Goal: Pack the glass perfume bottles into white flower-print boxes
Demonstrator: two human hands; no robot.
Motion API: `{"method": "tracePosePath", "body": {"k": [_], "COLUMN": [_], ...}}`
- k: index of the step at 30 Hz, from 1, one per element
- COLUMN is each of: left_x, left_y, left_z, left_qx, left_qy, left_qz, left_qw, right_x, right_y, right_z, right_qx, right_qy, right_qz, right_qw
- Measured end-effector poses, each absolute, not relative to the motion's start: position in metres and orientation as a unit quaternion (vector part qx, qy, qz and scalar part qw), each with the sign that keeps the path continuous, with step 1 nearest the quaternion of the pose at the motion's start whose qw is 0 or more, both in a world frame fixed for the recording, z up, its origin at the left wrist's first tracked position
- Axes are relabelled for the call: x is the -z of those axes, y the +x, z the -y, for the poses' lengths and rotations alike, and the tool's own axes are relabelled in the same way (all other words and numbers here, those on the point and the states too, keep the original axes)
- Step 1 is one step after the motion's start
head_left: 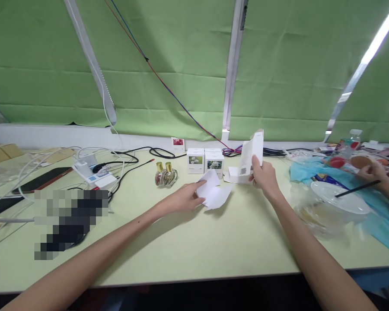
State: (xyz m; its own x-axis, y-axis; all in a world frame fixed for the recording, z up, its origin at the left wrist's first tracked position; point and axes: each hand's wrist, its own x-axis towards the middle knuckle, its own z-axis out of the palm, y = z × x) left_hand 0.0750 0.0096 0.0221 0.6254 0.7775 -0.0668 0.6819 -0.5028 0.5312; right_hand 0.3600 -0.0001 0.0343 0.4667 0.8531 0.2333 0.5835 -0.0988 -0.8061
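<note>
In the head view my left hand (184, 198) pinches the left edge of a creased white sheet of paper or thin card (218, 196) just above the table. My right hand (264, 176) grips a white cardboard box (247, 156), opened out with its flaps spread and a barcode on one panel. Behind the sheet stand two small white boxes with flower pictures, the left box (196, 161) and the right box (214, 165). Two small glass bottles with gold caps (166, 176) stand together to the left of them.
A small card with a red picture (178, 144) leans at the back. Black cables (160, 152), a power strip (99, 176) and phones lie to the left. On the right are a lidded plastic bowl (339, 198), blue plastic (306, 170) and another person's hand (368, 173).
</note>
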Motion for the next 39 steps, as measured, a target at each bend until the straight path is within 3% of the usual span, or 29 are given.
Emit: {"method": "tracePosePath", "body": {"k": [3, 7, 10, 12, 15, 17, 19, 22, 27, 31, 39], "left_x": [-0.030, -0.060, -0.085, -0.096, -0.101, -0.099, -0.095, -0.091, -0.085, -0.083, -0.089], "left_y": [0.078, 0.078, 0.077, 0.078, 0.087, 0.097, 0.112, 0.135, 0.160, 0.162, 0.159], "left_z": [-0.013, -0.013, -0.014, -0.019, -0.035, -0.052, -0.070, -0.093, -0.106, -0.106, -0.090], "left_qx": [-0.055, 0.017, 0.014, -0.025, -0.127, -0.192, -0.177, -0.143, -0.080, -0.052, -0.027], "left_qy": [0.867, 0.838, 0.811, 0.814, 0.843, 0.852, 0.871, 0.897, 0.904, 0.898, 0.894], "left_qz": [-0.431, -0.427, -0.432, -0.459, -0.491, -0.485, -0.456, -0.415, -0.416, -0.432, -0.443], "left_qw": [0.243, 0.340, 0.394, 0.354, 0.181, 0.047, -0.046, -0.058, -0.061, -0.062, -0.069], "right_x": [-0.040, -0.050, -0.054, -0.053, -0.050, -0.049, -0.050, -0.048, -0.029, -0.019, -0.035], "right_y": [0.356, 0.343, 0.333, 0.327, 0.316, 0.307, 0.296, 0.279, 0.266, 0.273, 0.282], "right_z": [0.001, 0.001, -0.008, -0.015, -0.021, -0.019, -0.011, 0.004, 0.016, 0.018, 0.029], "right_qx": [-0.089, 0.048, 0.073, 0.078, 0.083, 0.097, 0.109, 0.091, -0.011, -0.088, -0.086], "right_qy": [-0.757, -0.798, -0.797, -0.790, -0.777, -0.769, -0.754, -0.682, -0.509, -0.542, -0.654], "right_qz": [0.506, 0.512, 0.544, 0.571, 0.602, 0.608, 0.619, 0.702, 0.854, 0.835, 0.751], "right_qw": [0.405, 0.314, 0.250, 0.209, 0.165, 0.171, 0.188, 0.184, 0.104, 0.033, -0.030]}}
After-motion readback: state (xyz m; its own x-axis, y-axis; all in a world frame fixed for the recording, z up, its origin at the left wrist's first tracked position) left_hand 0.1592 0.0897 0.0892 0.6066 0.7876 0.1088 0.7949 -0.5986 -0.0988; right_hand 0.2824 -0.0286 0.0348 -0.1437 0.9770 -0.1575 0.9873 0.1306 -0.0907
